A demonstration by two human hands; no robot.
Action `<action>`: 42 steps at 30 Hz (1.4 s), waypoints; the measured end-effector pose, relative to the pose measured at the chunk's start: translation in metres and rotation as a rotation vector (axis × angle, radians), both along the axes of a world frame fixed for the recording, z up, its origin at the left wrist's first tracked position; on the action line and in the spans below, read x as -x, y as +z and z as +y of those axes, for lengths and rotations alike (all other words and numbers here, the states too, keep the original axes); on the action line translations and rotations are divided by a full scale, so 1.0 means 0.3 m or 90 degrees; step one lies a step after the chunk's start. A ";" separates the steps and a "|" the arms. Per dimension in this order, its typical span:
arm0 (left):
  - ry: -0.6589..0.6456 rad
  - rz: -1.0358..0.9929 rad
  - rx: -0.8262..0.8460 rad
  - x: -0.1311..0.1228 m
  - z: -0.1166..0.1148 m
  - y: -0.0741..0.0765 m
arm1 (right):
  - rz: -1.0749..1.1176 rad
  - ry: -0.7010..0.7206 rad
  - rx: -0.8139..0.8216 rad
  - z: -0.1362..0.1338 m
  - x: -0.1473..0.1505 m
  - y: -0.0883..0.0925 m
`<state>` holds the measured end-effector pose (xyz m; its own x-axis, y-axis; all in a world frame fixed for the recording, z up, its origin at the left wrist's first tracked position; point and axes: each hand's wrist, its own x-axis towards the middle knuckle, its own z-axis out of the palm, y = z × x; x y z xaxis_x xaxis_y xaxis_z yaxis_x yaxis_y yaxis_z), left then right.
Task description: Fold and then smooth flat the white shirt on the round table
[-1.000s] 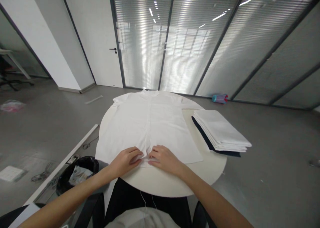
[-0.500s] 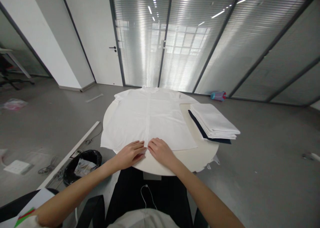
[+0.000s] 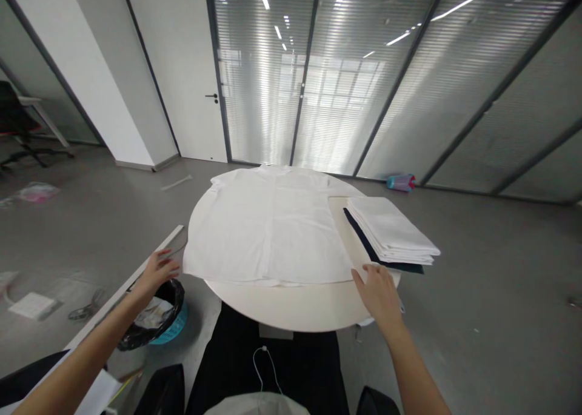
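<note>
A white short-sleeved shirt lies spread flat on a round cream table, its collar at the far edge and its hem toward me. My left hand hangs in the air just left of the shirt's lower left corner, fingers apart and holding nothing. Near the lower right corner of the hem, my right hand has its fingers spread; whether they touch the cloth or the table I cannot tell. Beyond that hand sits a stack of folded white cloth on top of a dark navy piece.
Left of the table stands a blue waste basket with a black bag liner. A long white strip and a white box lie on the floor. Glass partitions and a white door are behind the table.
Both hands have left the middle of the hem and moved apart, the left one out past the shirt's left corner, the right one to the right corner. The shirt lies nearly as before.
</note>
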<state>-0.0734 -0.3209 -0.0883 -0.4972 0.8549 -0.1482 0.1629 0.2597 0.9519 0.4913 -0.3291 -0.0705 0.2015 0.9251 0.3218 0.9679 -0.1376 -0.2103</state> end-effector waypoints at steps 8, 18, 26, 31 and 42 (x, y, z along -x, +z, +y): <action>-0.055 -0.304 0.054 -0.031 -0.011 0.000 | 0.128 -0.017 0.062 0.007 -0.001 0.007; -0.112 0.066 0.048 -0.004 -0.026 0.067 | 0.117 0.022 0.009 0.009 -0.015 0.025; -0.432 0.515 -0.162 -0.156 0.153 0.241 | 0.100 0.371 -0.088 0.072 0.176 0.113; -0.758 0.532 -0.293 -0.424 0.204 0.268 | 0.107 0.664 0.116 0.071 0.374 0.164; -0.979 0.505 -0.277 -0.499 0.253 0.182 | 0.170 0.707 0.193 0.095 0.371 0.137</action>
<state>0.0762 -0.2450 -0.0336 0.8749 0.4820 0.0473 0.4018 -0.7769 0.4847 0.3799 -0.3005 -0.0293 -0.7338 0.6670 0.1290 0.5186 0.6727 -0.5277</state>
